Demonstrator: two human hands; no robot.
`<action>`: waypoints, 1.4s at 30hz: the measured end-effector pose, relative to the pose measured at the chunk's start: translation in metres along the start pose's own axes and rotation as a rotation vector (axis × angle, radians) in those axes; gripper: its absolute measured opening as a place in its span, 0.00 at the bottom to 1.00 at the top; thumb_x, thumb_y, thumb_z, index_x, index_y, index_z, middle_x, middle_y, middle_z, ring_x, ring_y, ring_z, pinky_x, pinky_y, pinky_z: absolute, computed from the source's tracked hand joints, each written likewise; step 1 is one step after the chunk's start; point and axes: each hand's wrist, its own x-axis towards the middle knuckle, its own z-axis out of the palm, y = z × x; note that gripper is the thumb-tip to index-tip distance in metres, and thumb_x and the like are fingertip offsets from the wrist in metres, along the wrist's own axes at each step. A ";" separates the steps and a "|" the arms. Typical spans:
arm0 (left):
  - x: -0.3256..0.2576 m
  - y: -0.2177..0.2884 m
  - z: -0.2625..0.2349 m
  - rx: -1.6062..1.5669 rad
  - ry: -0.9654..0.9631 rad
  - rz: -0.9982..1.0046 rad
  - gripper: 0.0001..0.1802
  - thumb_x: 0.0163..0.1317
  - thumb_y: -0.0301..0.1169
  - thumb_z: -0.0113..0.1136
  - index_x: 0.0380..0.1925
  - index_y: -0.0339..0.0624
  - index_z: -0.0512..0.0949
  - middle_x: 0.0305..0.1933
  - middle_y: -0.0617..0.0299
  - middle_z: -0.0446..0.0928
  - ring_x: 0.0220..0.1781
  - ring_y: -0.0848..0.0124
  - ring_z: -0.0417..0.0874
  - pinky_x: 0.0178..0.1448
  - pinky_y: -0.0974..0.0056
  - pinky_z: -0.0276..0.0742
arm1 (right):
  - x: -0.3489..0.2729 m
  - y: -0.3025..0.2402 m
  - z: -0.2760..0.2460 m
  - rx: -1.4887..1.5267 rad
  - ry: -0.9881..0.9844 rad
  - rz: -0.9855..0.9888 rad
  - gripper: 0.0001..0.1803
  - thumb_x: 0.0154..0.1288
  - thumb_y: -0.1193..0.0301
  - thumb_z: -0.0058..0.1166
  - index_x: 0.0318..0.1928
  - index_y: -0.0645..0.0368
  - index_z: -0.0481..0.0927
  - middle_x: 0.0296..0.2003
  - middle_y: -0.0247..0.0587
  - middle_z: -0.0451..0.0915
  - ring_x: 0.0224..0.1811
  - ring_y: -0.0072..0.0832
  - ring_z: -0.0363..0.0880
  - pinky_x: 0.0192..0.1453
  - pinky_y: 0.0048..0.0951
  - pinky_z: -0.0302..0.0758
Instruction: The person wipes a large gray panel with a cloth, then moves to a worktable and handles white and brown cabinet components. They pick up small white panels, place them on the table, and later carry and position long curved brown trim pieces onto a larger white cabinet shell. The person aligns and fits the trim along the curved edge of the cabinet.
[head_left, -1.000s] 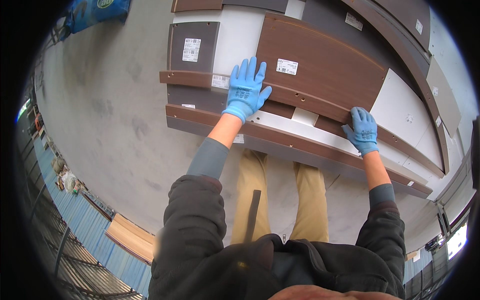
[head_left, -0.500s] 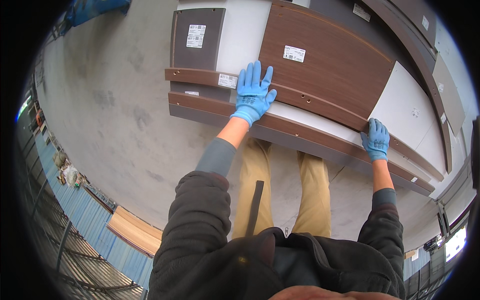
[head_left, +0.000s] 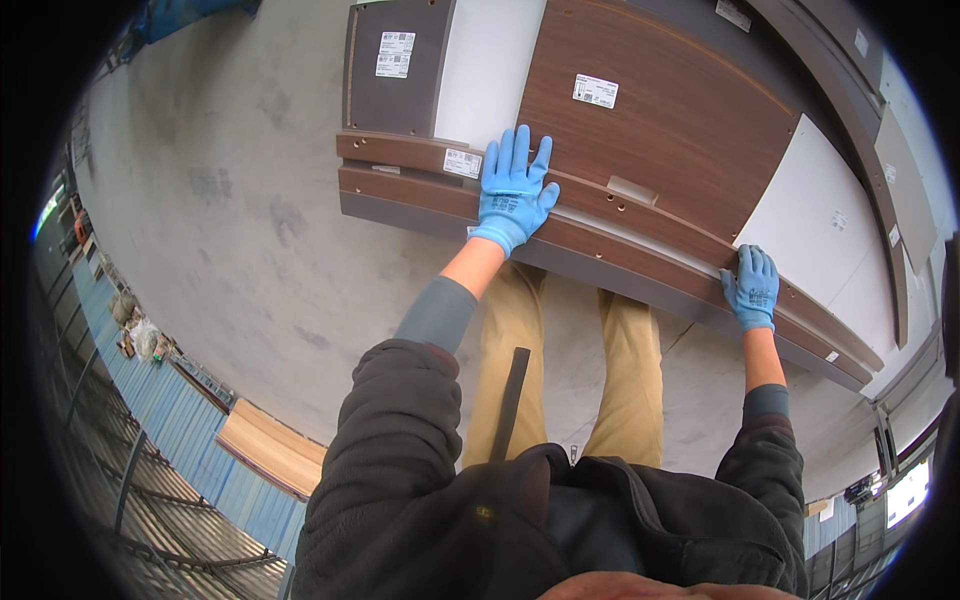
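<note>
Two long, narrow brown boards lie side by side, the far strip [head_left: 405, 152] and the near strip [head_left: 420, 195], with a thin gap between them. My left hand [head_left: 513, 195], in a blue glove, lies across both strips near a white label, its fingers spread and flat. Farther right, my right hand [head_left: 752, 288] wears a matching glove. Its fingers are bent over the far strip's edge, with the thumb on the left side; the fingertips are partly hidden. Drilled holes and a pale rectangular patch [head_left: 632, 190] mark the far strip between my hands.
Beyond the strips lie a wide brown panel [head_left: 650, 115], a dark grey panel [head_left: 395, 105] and a white panel [head_left: 810, 225]. Long curved-looking boards [head_left: 850, 130] run along the right. Wood planks [head_left: 270, 445] sit at the lower left, past the concrete floor [head_left: 220, 240].
The far strip has come closer to the near one, narrowing the gap at the left end. The pale patch now shows on it. Both hands keep about the same pose.
</note>
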 end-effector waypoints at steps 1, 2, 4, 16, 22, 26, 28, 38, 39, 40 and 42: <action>-0.002 0.000 0.001 0.009 -0.061 -0.022 0.44 0.71 0.52 0.56 0.84 0.55 0.58 0.87 0.40 0.52 0.86 0.39 0.54 0.88 0.35 0.45 | -0.001 -0.001 0.000 -0.009 0.036 -0.023 0.38 0.57 0.60 0.74 0.66 0.58 0.75 0.62 0.50 0.80 0.67 0.49 0.77 0.76 0.49 0.71; -0.003 0.000 0.001 -0.013 0.009 0.001 0.44 0.71 0.52 0.56 0.84 0.55 0.58 0.87 0.40 0.52 0.86 0.39 0.55 0.88 0.35 0.45 | -0.001 -0.003 -0.001 -0.009 0.044 -0.019 0.38 0.56 0.60 0.75 0.65 0.58 0.76 0.61 0.50 0.80 0.67 0.48 0.77 0.76 0.48 0.72; -0.006 0.001 0.003 -0.015 -0.033 -0.017 0.44 0.71 0.52 0.56 0.84 0.55 0.58 0.87 0.40 0.52 0.86 0.38 0.55 0.87 0.35 0.45 | -0.002 -0.005 0.000 -0.014 0.055 -0.013 0.38 0.54 0.60 0.76 0.65 0.58 0.76 0.61 0.49 0.81 0.67 0.48 0.78 0.75 0.48 0.72; -0.013 0.007 0.003 -0.012 -0.083 -0.052 0.46 0.69 0.50 0.60 0.84 0.53 0.58 0.87 0.41 0.52 0.87 0.39 0.54 0.88 0.36 0.43 | -0.009 -0.008 0.005 -0.015 0.066 -0.020 0.39 0.55 0.59 0.76 0.65 0.58 0.76 0.61 0.50 0.81 0.67 0.48 0.77 0.75 0.48 0.73; -0.016 0.010 0.001 0.018 -0.055 -0.062 0.45 0.68 0.50 0.60 0.83 0.51 0.60 0.86 0.41 0.55 0.87 0.39 0.54 0.88 0.36 0.45 | -0.017 -0.009 0.005 0.009 0.092 -0.028 0.37 0.61 0.56 0.72 0.66 0.62 0.77 0.62 0.52 0.81 0.66 0.51 0.78 0.71 0.49 0.75; -0.015 0.011 0.005 -0.050 0.054 0.060 0.46 0.66 0.46 0.65 0.82 0.48 0.63 0.84 0.40 0.60 0.86 0.40 0.58 0.86 0.38 0.51 | -0.023 0.008 0.001 0.069 0.130 0.023 0.32 0.64 0.54 0.69 0.62 0.60 0.78 0.57 0.51 0.82 0.60 0.49 0.80 0.64 0.48 0.78; -0.015 0.012 0.009 0.040 0.052 0.044 0.44 0.68 0.48 0.63 0.82 0.47 0.64 0.84 0.39 0.60 0.85 0.39 0.58 0.86 0.36 0.50 | -0.026 0.021 -0.004 0.081 0.137 0.140 0.30 0.64 0.51 0.67 0.58 0.57 0.78 0.59 0.50 0.81 0.61 0.48 0.80 0.66 0.48 0.76; -0.019 0.004 0.025 0.073 0.076 0.078 0.44 0.73 0.52 0.54 0.85 0.49 0.57 0.87 0.40 0.52 0.86 0.37 0.53 0.85 0.33 0.45 | -0.051 0.053 -0.005 0.048 0.048 0.333 0.31 0.65 0.50 0.66 0.59 0.59 0.78 0.63 0.51 0.80 0.68 0.48 0.77 0.71 0.50 0.73; -0.019 0.004 0.025 0.080 0.066 0.080 0.44 0.73 0.53 0.53 0.85 0.49 0.57 0.87 0.39 0.52 0.87 0.37 0.53 0.86 0.33 0.45 | -0.052 0.053 -0.003 0.045 0.105 0.313 0.32 0.65 0.50 0.66 0.59 0.59 0.78 0.63 0.51 0.80 0.68 0.48 0.77 0.71 0.50 0.73; -0.019 0.004 0.024 0.067 0.073 0.080 0.44 0.74 0.53 0.53 0.85 0.49 0.57 0.88 0.39 0.51 0.87 0.37 0.52 0.86 0.33 0.44 | -0.053 0.052 -0.001 0.045 0.113 0.321 0.32 0.64 0.50 0.67 0.59 0.59 0.78 0.63 0.50 0.80 0.69 0.48 0.77 0.71 0.49 0.73; -0.018 0.004 0.023 0.092 0.050 0.085 0.44 0.74 0.53 0.52 0.85 0.48 0.56 0.88 0.39 0.51 0.87 0.37 0.52 0.86 0.33 0.43 | -0.054 0.052 0.002 0.048 0.127 0.327 0.33 0.64 0.49 0.67 0.60 0.59 0.78 0.63 0.51 0.80 0.69 0.48 0.77 0.72 0.49 0.73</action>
